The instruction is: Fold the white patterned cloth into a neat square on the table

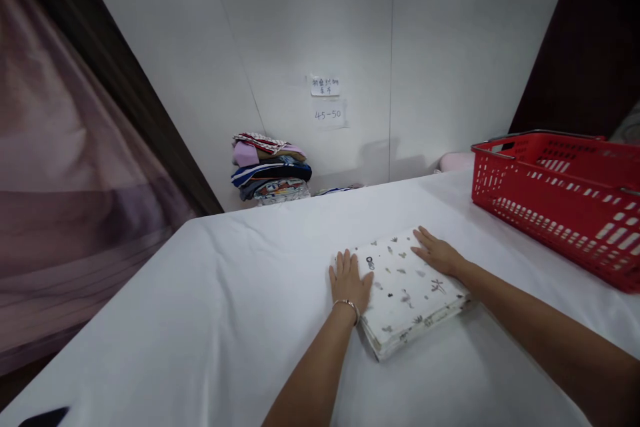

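Note:
A folded white cloth [407,293] with small dark prints lies on the white-covered table [210,307]. My left hand [349,280] rests flat on the cloth's left edge, fingers stretched out, with a bracelet at the wrist. My right hand [439,253] lies flat on the cloth's far right corner, fingers spread. Neither hand holds anything.
A red plastic basket [560,203] stands on the table at the right. A pile of folded clothes [270,170] sits against the white wall beyond the table's far edge. Two paper labels [327,100] hang on the wall. A pinkish curtain [60,180] fills the left.

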Demonstrator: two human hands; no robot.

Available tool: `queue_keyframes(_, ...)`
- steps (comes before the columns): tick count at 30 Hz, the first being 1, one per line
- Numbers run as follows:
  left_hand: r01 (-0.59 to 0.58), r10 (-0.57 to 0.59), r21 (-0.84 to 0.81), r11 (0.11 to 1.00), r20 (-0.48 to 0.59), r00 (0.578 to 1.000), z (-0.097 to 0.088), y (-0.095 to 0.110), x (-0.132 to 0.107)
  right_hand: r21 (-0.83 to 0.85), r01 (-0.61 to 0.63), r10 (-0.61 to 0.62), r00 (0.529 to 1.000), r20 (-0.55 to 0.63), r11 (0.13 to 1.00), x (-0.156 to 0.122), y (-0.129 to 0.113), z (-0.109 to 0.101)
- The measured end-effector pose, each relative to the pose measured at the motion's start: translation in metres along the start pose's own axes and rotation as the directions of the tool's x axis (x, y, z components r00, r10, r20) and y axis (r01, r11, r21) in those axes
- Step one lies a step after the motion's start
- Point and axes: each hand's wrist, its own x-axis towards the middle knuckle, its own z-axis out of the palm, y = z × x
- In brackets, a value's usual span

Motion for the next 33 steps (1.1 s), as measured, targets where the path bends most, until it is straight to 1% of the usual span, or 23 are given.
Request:
queue_keyframes(3, -0.001, 0.001, 0.0, 1.0, 0.002, 1.0, 0.0, -0.001, 0.0, 0.074, 0.003, -0.004, 1.0, 0.015, 0.997, -0.003, 0.01, 0.009)
queue_keyframes(6, -0.002, 0.002, -0.016, 1.0, -0.009, 1.0, 0.002, -0.002, 0.001, 0.162, 0.006, -0.008, 1.0, 0.014, 0.987, -0.002, 0.012, 0.01)
queue_keyframes(8, -0.003, 0.002, -0.037, 0.999, -0.014, 1.0, 0.003, -0.003, 0.001, 0.251, -0.016, 0.016, 1.0, 0.002, 0.968, 0.001, 0.015, 0.009)
queue_keyframes(10, -0.008, 0.007, -0.068, 0.998, -0.013, 1.0, 0.003, -0.006, 0.004, 0.346, -0.065, 0.072, 0.997, -0.007, 0.936, 0.004, 0.019, 0.007)
queue_keyframes(12, 0.011, -0.014, -0.108, 0.994, -0.027, 1.0, 0.001, -0.009, 0.008, 0.415, -0.152, 0.16, 0.987, 0.015, 0.897, 0.005, 0.023, 0.005)
queue_keyframes(14, 0.068, -0.078, -0.152, 0.986, -0.062, 0.995, -0.003, -0.014, 0.014, 0.445, -0.232, 0.234, 0.971, 0.051, 0.865, 0.006, 0.025, 0.002)
queue_keyframes(16, 0.157, -0.172, -0.194, 0.968, -0.066, 0.983, -0.008, -0.02, 0.02, 0.437, -0.299, 0.289, 0.953, 0.089, 0.849, 0.005, 0.024, -0.003)
queue_keyframes(18, 0.242, -0.251, -0.231, 0.942, -0.01, 0.968, -0.014, -0.026, 0.028, 0.399, -0.355, 0.326, 0.935, 0.139, 0.846, 0.006, 0.022, -0.009)
queue_keyframes(21, 0.346, -0.326, -0.269, 0.899, 0.117, 0.938, -0.022, -0.034, 0.041, 0.346, -0.428, 0.359, 0.9, 0.246, 0.835, 0.011, 0.018, -0.021)
queue_keyframes(24, 0.389, -0.344, -0.266, 0.882, 0.203, 0.917, -0.028, -0.038, 0.053, 0.343, -0.463, 0.368, 0.877, 0.309, 0.817, 0.017, 0.017, -0.031)
queue_keyframes(26, 0.392, -0.336, -0.263, 0.882, 0.233, 0.913, -0.031, -0.039, 0.057, 0.374, -0.501, 0.381, 0.856, 0.349, 0.781, 0.02, 0.017, -0.037)
queue_keyframes(28, 0.398, -0.337, -0.285, 0.872, 0.24, 0.91, -0.033, -0.039, 0.059, 0.439, -0.548, 0.375, 0.825, 0.422, 0.712, 0.022, 0.017, -0.042)
queue_keyframes(30, 0.418, -0.357, -0.341, 0.842, 0.23, 0.905, -0.033, -0.038, 0.058, 0.522, -0.568, 0.307, 0.807, 0.504, 0.637, 0.023, 0.018, -0.045)
queue_keyframes(32, 0.456, -0.378, -0.457, 0.764, 0.257, 0.89, -0.033, -0.035, 0.055, 0.603, -0.548, 0.18, 0.808, 0.561, 0.58, 0.022, 0.018, -0.048)
queue_keyframes(33, 0.481, -0.379, -0.529, 0.699, 0.297, 0.877, -0.032, -0.035, 0.053, 0.637, -0.538, 0.121, 0.807, 0.577, 0.551, 0.022, 0.018, -0.048)
